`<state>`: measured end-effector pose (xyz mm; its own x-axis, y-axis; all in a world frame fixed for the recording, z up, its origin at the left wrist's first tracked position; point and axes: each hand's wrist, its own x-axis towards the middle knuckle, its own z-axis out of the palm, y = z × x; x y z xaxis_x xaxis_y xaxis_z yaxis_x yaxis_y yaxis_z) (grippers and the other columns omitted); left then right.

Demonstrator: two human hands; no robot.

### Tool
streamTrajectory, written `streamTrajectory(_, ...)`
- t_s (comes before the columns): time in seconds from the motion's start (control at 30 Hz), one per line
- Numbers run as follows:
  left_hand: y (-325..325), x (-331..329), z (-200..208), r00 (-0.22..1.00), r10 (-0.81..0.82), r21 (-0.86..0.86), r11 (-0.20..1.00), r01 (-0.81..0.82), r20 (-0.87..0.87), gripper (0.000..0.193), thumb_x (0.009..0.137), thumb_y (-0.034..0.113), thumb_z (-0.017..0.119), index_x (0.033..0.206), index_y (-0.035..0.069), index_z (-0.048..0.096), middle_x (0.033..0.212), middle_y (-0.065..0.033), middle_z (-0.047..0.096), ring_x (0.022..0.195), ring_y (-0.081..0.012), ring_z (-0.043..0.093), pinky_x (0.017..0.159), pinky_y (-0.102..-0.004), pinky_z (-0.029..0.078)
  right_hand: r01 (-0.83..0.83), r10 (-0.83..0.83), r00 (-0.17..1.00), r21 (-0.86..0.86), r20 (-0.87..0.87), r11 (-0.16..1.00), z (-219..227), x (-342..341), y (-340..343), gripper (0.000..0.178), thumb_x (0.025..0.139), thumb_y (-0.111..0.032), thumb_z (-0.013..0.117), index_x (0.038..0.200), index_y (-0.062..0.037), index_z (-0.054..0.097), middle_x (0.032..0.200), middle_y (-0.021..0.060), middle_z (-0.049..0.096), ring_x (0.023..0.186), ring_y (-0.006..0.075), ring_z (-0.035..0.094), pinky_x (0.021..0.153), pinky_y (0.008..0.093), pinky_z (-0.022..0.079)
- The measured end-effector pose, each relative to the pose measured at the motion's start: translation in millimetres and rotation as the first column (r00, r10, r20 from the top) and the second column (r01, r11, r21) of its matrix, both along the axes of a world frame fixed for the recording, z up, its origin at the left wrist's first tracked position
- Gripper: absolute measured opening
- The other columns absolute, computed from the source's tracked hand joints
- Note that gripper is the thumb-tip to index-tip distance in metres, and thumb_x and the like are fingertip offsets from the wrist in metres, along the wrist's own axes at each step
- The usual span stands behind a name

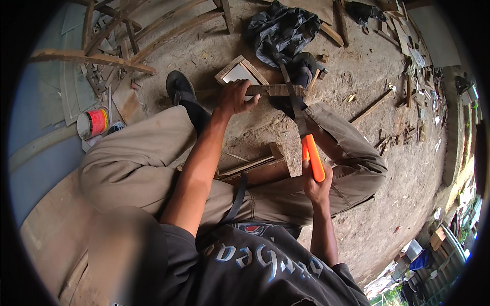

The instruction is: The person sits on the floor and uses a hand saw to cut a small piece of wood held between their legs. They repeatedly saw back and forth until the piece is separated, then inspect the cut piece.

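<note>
My right hand (317, 181) is closed round the orange handle of a handsaw (297, 112). Its dark blade runs away from me and crosses a wooden board (275, 91) near the board's right end. My left hand (238, 97) grips that board toward its left part, fingers over the top and thumb along the near side. Just beyond the left hand lies a small wooden frame (241, 69) with a pale panel inside. Whether the saw's teeth are sunk into the wood, I cannot tell.
A black plastic bag (280, 30) lies beyond my feet. At the left stand a wooden frame structure (138, 58) and a red and yellow can (93, 122). A wooden box-like piece (260, 171) sits between my legs. Wood scraps (408, 127) litter the ground at the right.
</note>
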<state>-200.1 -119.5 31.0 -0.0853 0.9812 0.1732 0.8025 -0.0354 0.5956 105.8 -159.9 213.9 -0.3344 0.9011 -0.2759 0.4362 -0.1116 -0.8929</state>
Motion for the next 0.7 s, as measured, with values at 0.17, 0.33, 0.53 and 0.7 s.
streamTrajectory(0.17,12,11,-14,0.964,0.263,-0.315,0.913,-0.26,-0.032,0.04,0.092,0.035,0.043,0.081,0.003,0.064,0.078,-0.0205,0.067,0.072,-0.038,0.065,0.068,-0.0478,0.051,-0.129,0.125,0.991,0.088,0.044,0.988,-10,7,-2,0.024,0.088,-0.014,0.067,0.073,0.0026,0.057,0.053,0.0067,0.051,0.049,0.0086,0.043,0.047,0.0282,0.037)
streamTrajectory(0.33,21,16,-21,0.911,0.349,-0.105,0.92,-0.377,-0.219,0.045,0.093,0.033,0.041,0.069,0.003,0.064,0.065,-0.0194,0.064,0.06,-0.0387,0.063,0.058,-0.0483,0.051,-0.112,0.116,0.993,0.121,-0.025,0.986,-13,4,-1,0.025,0.088,-0.016,0.067,0.073,0.0026,0.058,0.053,0.0086,0.052,0.046,0.0125,0.047,0.047,0.0284,0.039)
streamTrajectory(0.53,41,-18,-9,0.942,0.226,-0.092,0.962,-0.255,-0.249,0.043,0.09,0.034,0.048,0.068,0.003,0.067,0.068,-0.0204,0.065,0.067,-0.0394,0.065,0.067,-0.0492,0.052,-0.074,0.083,0.996,0.173,-0.045,0.982,-13,2,-7,0.027,0.088,-0.016,0.067,0.072,0.0013,0.055,0.051,0.0096,0.045,0.045,0.0109,0.043,0.045,0.03,0.036)
streamTrajectory(0.7,56,-29,-18,0.971,0.211,-0.194,0.954,-0.23,-0.113,0.039,0.087,0.038,0.054,0.076,0.004,0.07,0.077,-0.0237,0.065,0.077,-0.0415,0.065,0.072,-0.0494,0.052,-0.005,0.009,0.999,0.091,-0.041,0.996,-12,-8,-10,0.025,0.089,-0.016,0.067,0.075,0.0021,0.056,0.053,0.0084,0.047,0.048,0.0103,0.042,0.047,0.0289,0.036)
